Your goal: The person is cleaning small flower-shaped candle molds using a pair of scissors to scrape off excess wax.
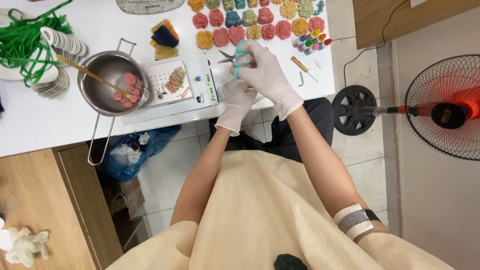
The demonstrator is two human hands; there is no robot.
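right hand (267,75), white glove, closed around the teal handles of a small pair of scissors (235,57); blades point left, over the near edge of the white desk (40,125). left hand (237,97), also gloved, sits just below and touching the right, fingers curled together; whether its grip pinches anything i cannot tell, the right hand covers it.

just left of the hands: a white flat scale (165,87) with a card of small pieces on top. beside that, a steel pot (107,82) with a long wire handle, holding pink round bits and a yellow stick (90,76) leaning across it.

far edge of the desk: rows of flower-shaped moulded pieces (235,27) in pink, yellow, green, blue. right of them a cluster of small coloured bottles (312,41) and a wooden-handled tool (300,65). far left, green cord (30,40) over a stack of white discs (62,47).

floor: blue plastic bag (135,150) under the desk; a standing fan (442,107) to the right.
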